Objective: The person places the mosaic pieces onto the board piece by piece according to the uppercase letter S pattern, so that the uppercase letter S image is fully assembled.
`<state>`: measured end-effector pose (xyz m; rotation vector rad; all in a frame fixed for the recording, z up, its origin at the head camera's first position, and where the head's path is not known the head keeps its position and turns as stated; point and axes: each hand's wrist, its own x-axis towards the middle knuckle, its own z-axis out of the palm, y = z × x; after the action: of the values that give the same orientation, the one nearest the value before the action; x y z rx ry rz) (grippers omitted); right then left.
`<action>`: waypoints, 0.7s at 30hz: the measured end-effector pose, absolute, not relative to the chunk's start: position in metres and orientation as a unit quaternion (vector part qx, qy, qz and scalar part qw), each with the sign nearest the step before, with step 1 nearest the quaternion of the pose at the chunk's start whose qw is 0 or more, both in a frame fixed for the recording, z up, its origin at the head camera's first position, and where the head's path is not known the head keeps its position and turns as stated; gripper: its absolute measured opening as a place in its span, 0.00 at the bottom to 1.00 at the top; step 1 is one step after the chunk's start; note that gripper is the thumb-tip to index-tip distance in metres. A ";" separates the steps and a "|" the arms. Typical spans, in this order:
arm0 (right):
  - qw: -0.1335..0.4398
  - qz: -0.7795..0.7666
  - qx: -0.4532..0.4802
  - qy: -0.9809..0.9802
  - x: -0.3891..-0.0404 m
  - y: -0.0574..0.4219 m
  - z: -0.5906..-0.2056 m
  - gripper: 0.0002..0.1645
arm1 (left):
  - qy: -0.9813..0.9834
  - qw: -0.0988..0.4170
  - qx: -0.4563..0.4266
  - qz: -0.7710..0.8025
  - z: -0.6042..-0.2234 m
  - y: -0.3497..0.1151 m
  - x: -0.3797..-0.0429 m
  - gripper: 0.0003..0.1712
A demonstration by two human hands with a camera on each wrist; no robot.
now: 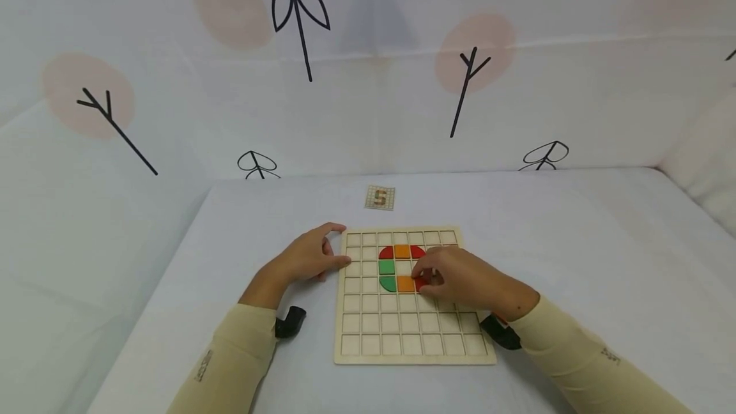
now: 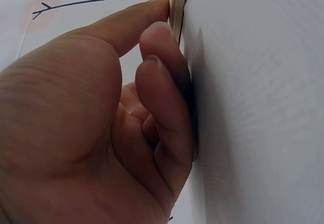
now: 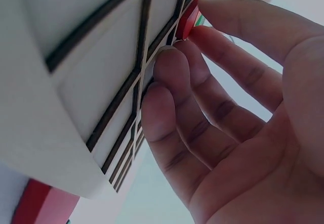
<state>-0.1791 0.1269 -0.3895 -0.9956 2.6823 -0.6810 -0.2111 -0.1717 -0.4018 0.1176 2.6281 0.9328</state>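
Note:
A pale wooden grid board (image 1: 385,350) lies flat on the white cloth. Set in its cells are a red rounded piece (image 1: 386,253), an orange square (image 1: 402,252), a green square (image 1: 387,267) and several others, forming a C-like outline. My right hand (image 1: 460,276) pinches a red piece (image 3: 188,19) between thumb and index finger, at the right end of the lower coloured row; the hand partly covers it. My left hand (image 1: 307,254) rests at the board's left edge, its thumb touching that edge and its index finger near the far left corner. Its other fingers bend loosely beside the board.
Beyond the board lies a small card (image 1: 380,197) with an S-shaped pattern on a grid. Black wrist devices (image 1: 290,322) sit under both forearms. A red thing (image 3: 38,204) shows past the board's edge in the right wrist view. Patterned cloth (image 1: 374,107) hangs behind.

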 end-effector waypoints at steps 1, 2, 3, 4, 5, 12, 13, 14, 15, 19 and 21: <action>0.099 -0.228 -0.338 0.908 -0.179 0.126 -0.389 0.10 | 0.927 0.174 0.042 0.329 -0.402 -0.172 -0.211 0.42; 0.099 -0.227 -0.339 0.908 -0.179 0.126 -0.389 0.10 | 0.927 0.172 0.042 0.330 -0.402 -0.172 -0.211 0.42; 0.100 -0.227 -0.340 0.907 -0.179 0.126 -0.388 0.10 | 0.927 0.171 0.042 0.332 -0.402 -0.172 -0.211 0.42; 0.102 -0.228 -0.339 0.907 -0.179 0.126 -0.388 0.10 | 0.926 0.170 0.041 0.335 -0.403 -0.172 -0.211 0.42; 0.103 -0.228 -0.339 0.907 -0.179 0.126 -0.388 0.09 | 0.925 0.170 0.041 0.338 -0.405 -0.172 -0.211 0.42; 0.111 -0.228 -0.323 0.912 -0.174 0.136 -0.382 0.09 | 0.918 0.185 0.055 0.346 -0.416 -0.172 -0.208 0.42; 0.105 -0.228 -0.319 0.914 -0.173 0.138 -0.380 0.09 | 0.918 0.183 0.055 0.347 -0.416 -0.172 -0.208 0.42; 0.096 -0.229 -0.313 0.917 -0.173 0.140 -0.379 0.09 | 0.919 0.181 0.053 0.347 -0.415 -0.173 -0.207 0.42; 0.086 -0.229 -0.305 0.920 -0.172 0.143 -0.377 0.09 | 0.920 0.178 0.052 0.347 -0.414 -0.173 -0.207 0.42; 0.047 -0.226 -0.278 0.932 -0.169 0.161 -0.370 0.08 | 0.921 0.172 0.048 0.347 -0.408 -0.175 -0.208 0.41; 0.035 -0.225 -0.269 0.936 -0.168 0.172 -0.368 0.08 | 0.921 0.171 0.048 0.347 -0.405 -0.176 -0.208 0.41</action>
<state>-0.1678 0.1715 -0.3680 -0.8260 2.8759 -0.6900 -0.2082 -0.1758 -0.4047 0.1366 2.6149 0.9852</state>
